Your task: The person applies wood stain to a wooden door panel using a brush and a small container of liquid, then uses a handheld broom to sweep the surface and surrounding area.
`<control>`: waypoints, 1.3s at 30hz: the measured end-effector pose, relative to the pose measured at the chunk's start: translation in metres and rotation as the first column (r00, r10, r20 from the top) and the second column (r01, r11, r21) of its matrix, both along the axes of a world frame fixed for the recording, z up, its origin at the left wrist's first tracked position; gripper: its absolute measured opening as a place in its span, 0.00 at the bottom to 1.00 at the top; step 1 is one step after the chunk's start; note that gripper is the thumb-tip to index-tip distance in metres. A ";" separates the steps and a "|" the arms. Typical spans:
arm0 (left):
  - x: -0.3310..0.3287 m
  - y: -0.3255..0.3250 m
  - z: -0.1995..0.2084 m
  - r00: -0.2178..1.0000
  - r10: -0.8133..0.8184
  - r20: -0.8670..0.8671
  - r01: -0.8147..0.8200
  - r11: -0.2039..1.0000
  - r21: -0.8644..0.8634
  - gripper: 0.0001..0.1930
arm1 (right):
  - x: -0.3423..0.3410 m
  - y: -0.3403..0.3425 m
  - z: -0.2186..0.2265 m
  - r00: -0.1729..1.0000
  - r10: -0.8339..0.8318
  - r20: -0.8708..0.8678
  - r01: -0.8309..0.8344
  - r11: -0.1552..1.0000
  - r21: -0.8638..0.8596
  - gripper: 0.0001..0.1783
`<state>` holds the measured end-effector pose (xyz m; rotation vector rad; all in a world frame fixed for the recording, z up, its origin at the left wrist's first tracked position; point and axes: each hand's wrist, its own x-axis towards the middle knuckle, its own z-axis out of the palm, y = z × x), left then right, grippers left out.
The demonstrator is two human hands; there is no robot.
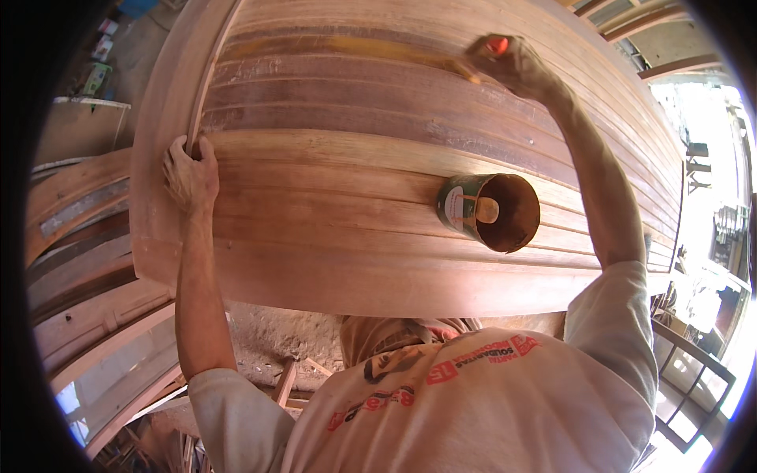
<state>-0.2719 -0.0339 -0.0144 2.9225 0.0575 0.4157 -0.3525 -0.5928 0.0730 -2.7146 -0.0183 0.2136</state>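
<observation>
A: What is the largest thing there, and how does it lie to the hands?

B: The slatted wooden panel (331,225); it spreads beneath both hands, its near edge just in front of the person's waist; the open tin (464,201) rests on it, nearer the body than either hand and closer to the right one's side.

A: And the hands themselves?

B: The left hand (192,177) is at the panel's left end, thumb and fingers a little parted about the near end of a thin raised strip (213,79); the right hand (512,67) reaches over the far slats, well apart from the left, its fingers closed round an orange-ended tool (497,45); a yellowish streak (363,47) runs along a slat to the left of that fist.

A: What can't you make out?

B: The panel's far edge is cut off by the top of the view; the tin's bottom is hidden, and the round pale patch at its rim is hard to read; whether the left fingers pinch the strip or merely rest there, I cannot tell; the right hand is blurred and covers most of the tool, whose brownish lower end is smeared too.
</observation>
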 end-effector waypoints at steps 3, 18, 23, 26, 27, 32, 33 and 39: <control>0.001 0.003 -0.002 1.000 -0.020 0.012 0.020 1.000 -0.015 0.30 | 0.008 0.006 -0.008 0.969 0.139 0.205 -0.168 0.977 0.130 0.12; 0.004 -0.001 -0.007 0.999 -0.029 0.045 0.029 1.000 -0.001 0.26 | -0.072 -0.138 -0.020 0.923 -0.384 -0.008 0.376 0.908 -0.185 0.14; 0.005 0.010 -0.010 0.996 -0.032 0.083 0.033 0.999 -0.008 0.26 | -0.031 -0.066 -0.015 0.860 0.233 0.454 -0.183 0.971 -0.152 0.08; 0.013 -0.003 -0.020 0.994 -0.072 0.087 0.076 0.996 -0.047 0.25 | -0.059 -0.127 -0.043 0.944 0.113 0.311 -0.009 0.948 -0.319 0.08; 0.012 -0.003 -0.019 0.995 -0.065 0.076 0.069 0.996 -0.052 0.26 | -0.073 -0.143 -0.040 0.977 -0.058 0.207 0.106 0.968 -0.228 0.08; 0.002 0.006 -0.008 0.999 -0.022 0.036 0.022 1.000 -0.009 0.27 | -0.138 -0.093 0.063 0.878 -0.436 0.197 0.384 0.888 0.254 0.09; 0.003 0.005 -0.007 0.999 -0.021 0.040 0.021 1.000 -0.005 0.27 | -0.151 -0.069 0.088 0.841 -0.502 0.204 0.439 0.851 0.287 0.10; 0.009 0.012 -0.014 0.999 -0.014 0.029 0.014 1.000 0.000 0.29 | -0.210 0.014 0.136 0.940 -0.284 0.190 0.085 0.732 0.676 0.12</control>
